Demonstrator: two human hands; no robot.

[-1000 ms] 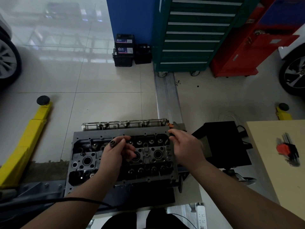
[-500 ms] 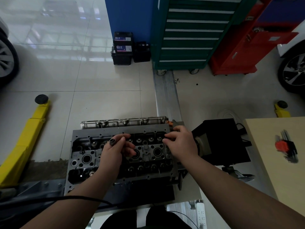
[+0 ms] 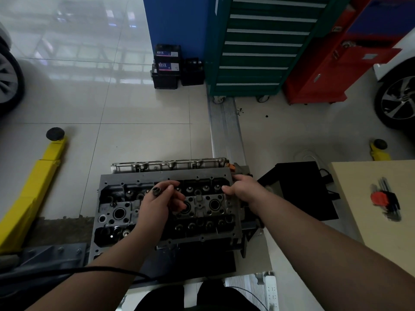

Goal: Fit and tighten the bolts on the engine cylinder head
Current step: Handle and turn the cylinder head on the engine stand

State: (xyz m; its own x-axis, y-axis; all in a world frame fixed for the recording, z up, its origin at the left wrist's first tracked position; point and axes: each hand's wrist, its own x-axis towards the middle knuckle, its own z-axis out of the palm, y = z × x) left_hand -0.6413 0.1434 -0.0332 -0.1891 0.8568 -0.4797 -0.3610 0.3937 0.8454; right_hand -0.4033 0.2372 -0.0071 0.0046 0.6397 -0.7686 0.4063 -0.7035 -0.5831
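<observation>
While it sits low on the floor stand: the cylinder head (image 3: pixel 179 212) lies flat, just in front of the person.
Left hand (image 3: pixel 160 204): over the middle of the head, fingers curled round a dark bolt (image 3: pixel 156 191).
Right hand (image 3: pixel 243 189): at the far right edge of the head, fingers bent down; what it holds, I cannot tell.
Side table (image 3: pixel 379 239): a red set of hex keys (image 3: pixel 385 199) lies on it.

Two hands (image 3: pixel 157 205) over cylinder head (image 3: pixel 202 212)
</observation>
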